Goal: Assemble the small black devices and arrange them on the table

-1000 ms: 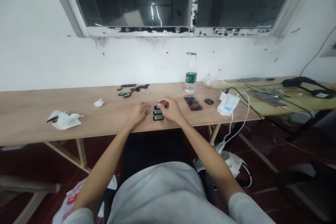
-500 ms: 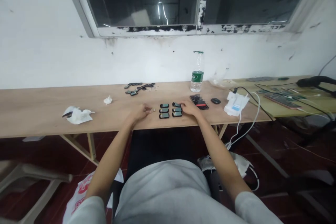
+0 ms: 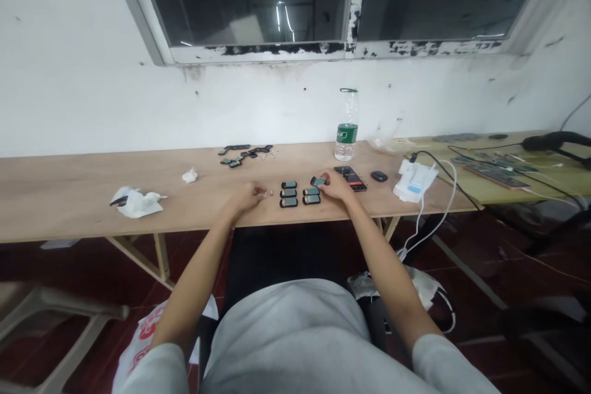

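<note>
In the head view, my right hand (image 3: 336, 185) grips a small black-edged piece with a grey-green face (image 3: 318, 181), tilted at the top of the right-hand column. Two similar pieces lie below it, the lower one (image 3: 311, 200) nearest the table's front edge. To the left is a matching column of flat pieces (image 3: 289, 194). My left hand (image 3: 250, 197) rests on the table left of these columns, its fingers pinched together. What they hold is too small to make out. Just beyond the fingertips lies a tiny pale part (image 3: 271, 192).
On the wooden table (image 3: 194, 209), a loose pile of black-edged pieces (image 3: 235, 163) lies farther back. A water bottle (image 3: 346, 135), a phone (image 3: 353, 178), a black oval object (image 3: 379, 176) and a white power strip (image 3: 415, 181) are right. Crumpled tissue (image 3: 137, 202) lies left.
My right hand has shifted slightly, and the top right piece has turned and moved up and right in its fingers. My left hand stays almost in place.
</note>
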Demonstrator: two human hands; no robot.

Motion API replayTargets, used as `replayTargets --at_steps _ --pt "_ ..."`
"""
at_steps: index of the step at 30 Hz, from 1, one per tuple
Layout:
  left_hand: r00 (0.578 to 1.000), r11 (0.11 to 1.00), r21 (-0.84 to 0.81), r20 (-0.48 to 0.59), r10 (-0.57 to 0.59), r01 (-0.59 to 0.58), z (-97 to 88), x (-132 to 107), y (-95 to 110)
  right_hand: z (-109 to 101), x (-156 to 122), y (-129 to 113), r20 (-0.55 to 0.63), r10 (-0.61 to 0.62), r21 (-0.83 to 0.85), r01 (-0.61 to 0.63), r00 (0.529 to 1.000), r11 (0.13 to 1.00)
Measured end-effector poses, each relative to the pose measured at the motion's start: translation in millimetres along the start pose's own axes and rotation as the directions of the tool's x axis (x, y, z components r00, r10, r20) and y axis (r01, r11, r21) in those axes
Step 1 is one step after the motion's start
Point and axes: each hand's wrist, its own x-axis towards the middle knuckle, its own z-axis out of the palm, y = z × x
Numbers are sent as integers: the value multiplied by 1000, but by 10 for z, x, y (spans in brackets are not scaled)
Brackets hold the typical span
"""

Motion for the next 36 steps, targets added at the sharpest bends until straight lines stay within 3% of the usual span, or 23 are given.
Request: replayTargets --at_steps 7,11,15,19,25,32,36 --pt "996 995 84 -73 49 -43 -14 -16 104 -75 12 -87 5 30 178 -31 1000 984" --pt "976 980 56 -97 198 -193 -46 -54 362 -154 -33 -297 -50 -1 296 15 999 955" --pt "933 940 17 -110 341 -342 -12 -149 669 -184 -101 -554 17 -43 431 32 999 902" --pt "905 911 -12 -117 408 -412 56 -235 877 -188 -178 -792 52 -40 548 5 998 837" --pt "891 905 6 -172 419 -425 112 -256 954 -234 -267 -996 72 -14 549 -28 997 835" --pt "891 918 15 -233 389 -396 109 -279 972 -138 -240 -925 49 -100 660 43 994 750" --pt "905 926 -112 -282 317 -360 115 -291 988 -108 -233 -908 85 -93 699 7 992 715"
